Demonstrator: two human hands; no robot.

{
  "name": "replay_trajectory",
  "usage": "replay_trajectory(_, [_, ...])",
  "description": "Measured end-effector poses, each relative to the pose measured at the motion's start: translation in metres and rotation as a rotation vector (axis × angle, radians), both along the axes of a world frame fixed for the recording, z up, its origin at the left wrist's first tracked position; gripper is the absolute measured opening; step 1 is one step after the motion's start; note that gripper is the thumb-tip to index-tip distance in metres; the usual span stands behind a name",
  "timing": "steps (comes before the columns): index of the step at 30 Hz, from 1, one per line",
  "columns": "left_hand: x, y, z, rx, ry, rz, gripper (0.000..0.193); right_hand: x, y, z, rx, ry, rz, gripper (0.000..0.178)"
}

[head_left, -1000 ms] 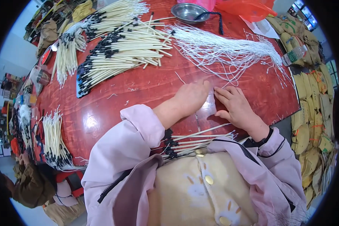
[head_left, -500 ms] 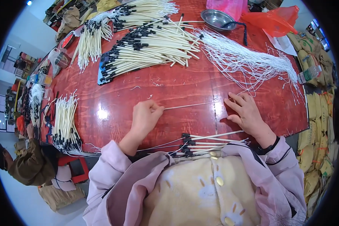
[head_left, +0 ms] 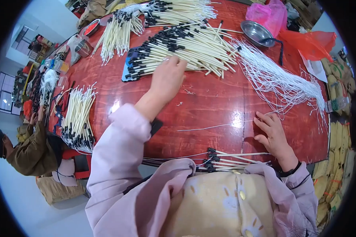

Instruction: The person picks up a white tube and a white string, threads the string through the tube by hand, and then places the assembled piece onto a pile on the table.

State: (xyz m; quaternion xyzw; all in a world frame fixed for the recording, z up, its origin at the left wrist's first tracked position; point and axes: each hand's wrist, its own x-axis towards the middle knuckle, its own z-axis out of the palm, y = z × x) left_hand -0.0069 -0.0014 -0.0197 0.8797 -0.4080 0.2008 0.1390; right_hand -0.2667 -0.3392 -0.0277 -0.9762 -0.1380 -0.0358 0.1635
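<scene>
My left hand [head_left: 167, 79] reaches over the near edge of a large pile of cream sticks with black end pieces [head_left: 194, 53]. Its fingers bend down onto the sticks, and their tips are hidden, so a grip cannot be made out. Out on the right, my right hand [head_left: 273, 136] rests at the table with fingers apart. A thin white cord [head_left: 209, 128] runs leftward along the tabletop from its fingertips, its left end loose. Close to my body lies a small group of black-ended sticks [head_left: 235, 158]. Beyond my right hand spreads a bundle of white cords [head_left: 279, 77].
The red table [head_left: 209, 102] also bears a metal bowl [head_left: 257, 33], a red plastic bag [head_left: 310, 42], a pink bag [head_left: 267, 17] and more stick bundles [head_left: 79, 114] at left. A person [head_left: 29, 154] sits at the left. Stacked sacks [head_left: 334, 158] stand on the right.
My left hand has let go of the cord's left end and moved up to the stick pile. The cord, taut before, now lies slack. My right hand keeps its place by the cord.
</scene>
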Motion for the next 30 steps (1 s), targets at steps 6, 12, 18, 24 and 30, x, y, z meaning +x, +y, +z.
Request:
replay_trajectory(6, [0.046, -0.008, -0.021, 0.278, -0.244, -0.031, 0.019, -0.001, 0.000, -0.005, 0.071, 0.004, -0.033, 0.071])
replay_trajectory(12, [0.053, -0.009, -0.023, 0.247, -0.239, -0.098, 0.020, 0.000, 0.003, -0.010, 0.129, -0.019, -0.054, 0.070])
replay_trajectory(18, [0.041, -0.003, -0.015, 0.156, -0.175, -0.175, 0.027, 0.000, 0.002, -0.013, 0.169, -0.036, -0.068, 0.069])
replay_trajectory(24, [0.004, 0.016, -0.013, 0.188, 0.045, -0.221, 0.025, 0.000, 0.003, -0.018, 0.218, -0.061, -0.044, 0.069])
replay_trajectory(30, [0.001, 0.019, -0.038, 0.157, 0.113, -0.151, 0.015, 0.000, 0.005, -0.019, 0.240, -0.084, -0.031, 0.067])
